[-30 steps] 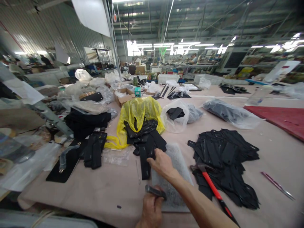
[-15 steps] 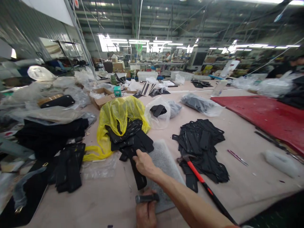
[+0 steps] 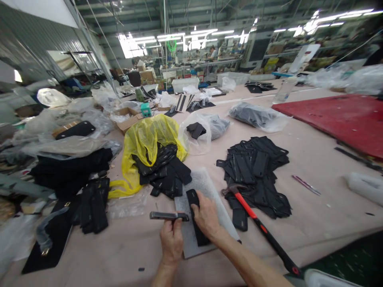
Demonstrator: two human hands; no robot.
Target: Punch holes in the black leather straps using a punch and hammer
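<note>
Pinching the tool [image 3: 164, 215] between thumb and fingertips, the left hand [image 3: 172, 241] sits nearest; the tool juts out left past those fingers. Just right of them, the right hand [image 3: 207, 215] pinches the strap [image 3: 199, 229] by its upper right edge, thumb on top, with the strap lying lengthwise on the slab [image 3: 189, 243] under the fingers. The strap could skew, I judge, if that one-sided grip slackens, and the tool could tip, being held off its middle. Right of the right fingers, the hammer [image 3: 262, 228] rests its head on the pile [image 3: 254, 171]; a knocked handle might drag pieces loose.

The table [image 3: 119, 247] has a creased pinkish cover. Ahead of the fingers lie a yellow bag [image 3: 152, 131] and a clear bag [image 3: 196, 143]; farther right, a red board [image 3: 335, 119]. Beyond, cluttered benches run under strip lights [image 3: 196, 32].
</note>
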